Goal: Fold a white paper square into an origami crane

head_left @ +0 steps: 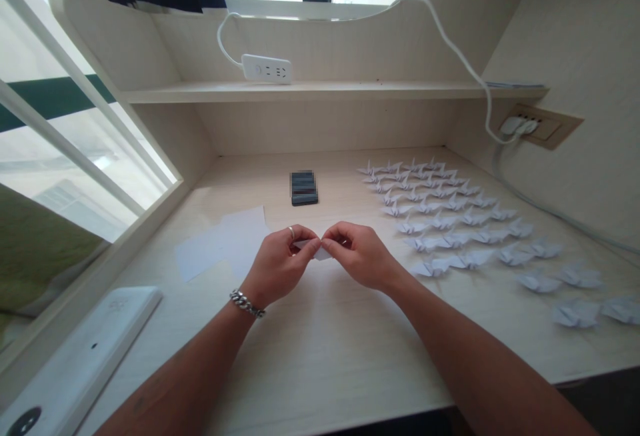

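My left hand, with a ring and a chain bracelet, pinches one side of a small folded piece of white paper. From the other side my right hand pinches the same paper, and the fingertips of both hands nearly meet. Most of the paper is hidden behind the fingers, so its folded shape is unclear. Flat white paper sheets lie on the desk just left of my left hand. Rows of white folded paper cranes stand to the right of my right hand.
Beyond my hands a small dark object, partly blurred, lies on the desk. A long white device rests along the left edge. On the shelf sits a white power strip. A white cable runs to the wall socket.
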A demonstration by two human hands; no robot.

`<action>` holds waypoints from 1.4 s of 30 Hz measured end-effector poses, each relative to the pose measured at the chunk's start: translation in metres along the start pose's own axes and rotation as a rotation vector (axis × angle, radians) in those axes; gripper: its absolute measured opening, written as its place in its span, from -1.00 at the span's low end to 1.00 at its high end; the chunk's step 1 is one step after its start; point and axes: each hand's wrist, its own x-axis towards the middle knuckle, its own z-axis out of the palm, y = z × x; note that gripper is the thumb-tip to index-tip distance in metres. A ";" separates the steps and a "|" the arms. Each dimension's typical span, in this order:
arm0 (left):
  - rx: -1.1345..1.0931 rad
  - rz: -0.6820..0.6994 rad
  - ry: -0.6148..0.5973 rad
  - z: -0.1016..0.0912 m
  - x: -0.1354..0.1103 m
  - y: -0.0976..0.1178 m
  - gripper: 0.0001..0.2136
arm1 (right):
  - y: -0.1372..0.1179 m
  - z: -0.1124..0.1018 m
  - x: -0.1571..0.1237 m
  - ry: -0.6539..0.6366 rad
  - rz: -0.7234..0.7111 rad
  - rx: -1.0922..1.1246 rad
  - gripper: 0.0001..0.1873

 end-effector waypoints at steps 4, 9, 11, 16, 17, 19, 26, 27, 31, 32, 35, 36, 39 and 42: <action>0.045 0.033 0.000 0.000 -0.001 0.000 -0.83 | -0.001 -0.001 0.000 -0.021 -0.008 -0.037 -0.87; 0.088 0.021 0.015 0.000 0.000 0.000 -0.83 | 0.000 -0.001 0.001 -0.052 -0.003 -0.022 -0.86; 0.085 0.025 0.010 0.000 0.000 0.001 -0.83 | 0.000 -0.003 0.001 -0.064 -0.020 -0.050 -0.85; -0.002 -0.005 -0.023 -0.001 0.001 0.000 -0.81 | 0.001 -0.010 0.003 -0.107 -0.027 -0.088 -0.83; -0.014 -0.016 -0.018 -0.002 0.002 0.000 -0.81 | 0.001 -0.011 0.003 -0.109 -0.024 -0.097 -0.83; -0.042 -0.035 0.000 -0.006 0.003 -0.002 -0.81 | 0.003 -0.015 0.003 -0.111 -0.015 -0.113 -0.84; -0.139 -0.061 0.059 -0.014 0.006 -0.005 -0.81 | 0.008 -0.022 0.006 -0.057 0.033 0.015 -0.85; -0.143 -0.064 0.051 -0.013 0.006 -0.005 -0.81 | 0.007 -0.020 0.006 -0.052 0.030 0.048 -0.84; -0.191 -0.060 -0.019 -0.007 0.004 -0.006 -0.81 | 0.004 -0.009 0.004 -0.098 -0.012 0.061 -0.82; -0.206 -0.054 -0.037 -0.005 0.004 -0.006 -0.81 | 0.004 -0.007 0.003 -0.105 -0.015 0.038 -0.83; -0.151 -0.009 -0.089 -0.004 0.002 -0.005 -0.84 | 0.003 -0.005 0.002 -0.119 -0.012 -0.039 -0.83; -0.104 0.012 -0.104 -0.005 0.002 -0.004 -0.84 | 0.004 -0.006 0.002 -0.131 -0.014 -0.060 -0.83; -0.023 0.046 -0.150 -0.007 0.001 -0.003 -0.85 | 0.004 -0.008 0.002 -0.173 -0.020 -0.087 -0.84; -0.076 0.001 -0.230 -0.011 0.001 -0.003 -0.82 | 0.006 -0.013 0.003 -0.210 0.000 -0.041 -0.85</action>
